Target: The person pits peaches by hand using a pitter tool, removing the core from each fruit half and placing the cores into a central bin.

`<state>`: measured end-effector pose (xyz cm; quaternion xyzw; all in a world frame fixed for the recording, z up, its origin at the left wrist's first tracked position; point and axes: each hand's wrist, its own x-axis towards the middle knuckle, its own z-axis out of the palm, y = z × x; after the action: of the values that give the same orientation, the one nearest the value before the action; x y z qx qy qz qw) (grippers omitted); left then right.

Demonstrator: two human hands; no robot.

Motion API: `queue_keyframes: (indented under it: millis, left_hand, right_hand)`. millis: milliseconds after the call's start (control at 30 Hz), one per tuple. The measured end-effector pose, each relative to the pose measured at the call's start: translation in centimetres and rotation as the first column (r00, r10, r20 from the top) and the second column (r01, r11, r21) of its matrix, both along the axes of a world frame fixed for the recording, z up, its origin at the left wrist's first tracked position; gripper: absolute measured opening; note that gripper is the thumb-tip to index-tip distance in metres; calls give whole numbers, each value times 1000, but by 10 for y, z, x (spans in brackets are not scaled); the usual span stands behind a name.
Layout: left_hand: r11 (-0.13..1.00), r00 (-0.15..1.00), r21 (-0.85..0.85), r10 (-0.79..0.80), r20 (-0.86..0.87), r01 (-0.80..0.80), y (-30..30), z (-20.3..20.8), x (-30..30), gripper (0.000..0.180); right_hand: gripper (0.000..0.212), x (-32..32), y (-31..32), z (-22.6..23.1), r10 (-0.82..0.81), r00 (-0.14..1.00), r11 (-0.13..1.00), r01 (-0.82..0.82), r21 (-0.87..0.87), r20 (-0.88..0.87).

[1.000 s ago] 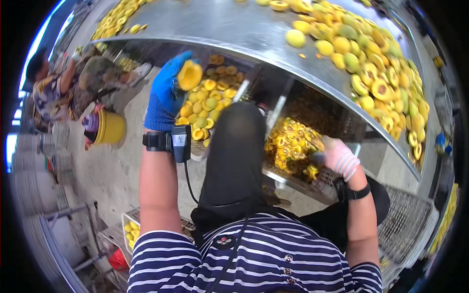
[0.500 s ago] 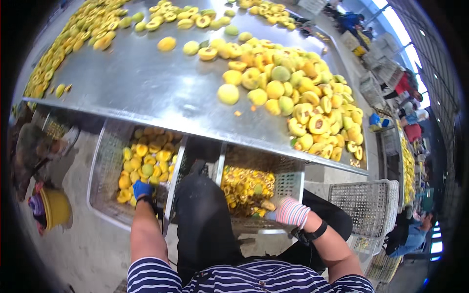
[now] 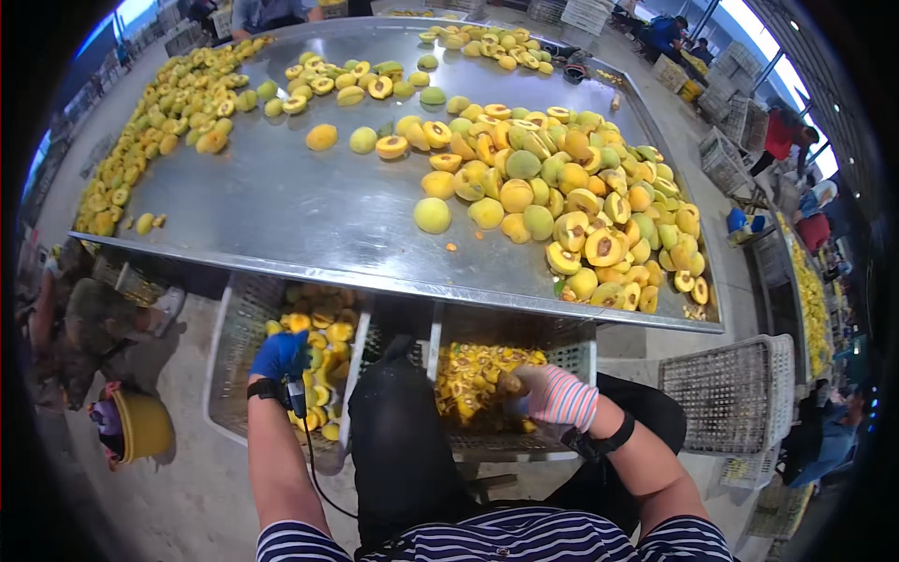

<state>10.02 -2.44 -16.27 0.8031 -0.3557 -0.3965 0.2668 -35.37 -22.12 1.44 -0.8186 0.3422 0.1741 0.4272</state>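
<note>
My left hand, in a blue glove, is over the left crate, which holds yellow peach halves. Its fingers are turned away and blurred, so what they hold cannot be told. A small device with a black cable hangs at that wrist. Over the right crate, my right hand wears a striped pale glove. Its fingers are curled, brownish at the tips; anything inside them is hidden. Wet yellow scraps fill that crate below it.
A metal table stands ahead, its raised front rim over both crates. Whole and halved peaches are heaped on its right, more along its left. Empty-looking stacked crates stand right; a yellow bucket is left. People work in the background.
My left hand has risen from the peach halves toward the table edge. My right hand has shifted slightly, its fingers more over the scraps. The view has tilted up, showing more of the far table.
</note>
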Motion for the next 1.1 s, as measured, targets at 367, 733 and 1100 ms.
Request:
queue_keyframes:
  millis: [367,733,1100]
  left_hand:
    - [967,984,-251,-10,180,55,-211,253,-132,50]
    - [958,972,-281,-15,-235,-53,-271,161,-121,28]
    - [785,238,-468,-403,-884,-407,-191,230,-267,54]
  right_hand:
    - [49,-8,-19,49,-156,824,983,181,8,545]
    - [38,-50,-20,66,-503,716,856,333,396,484]
    - [48,-24,-24,56,-311,721,923,385,16,619]
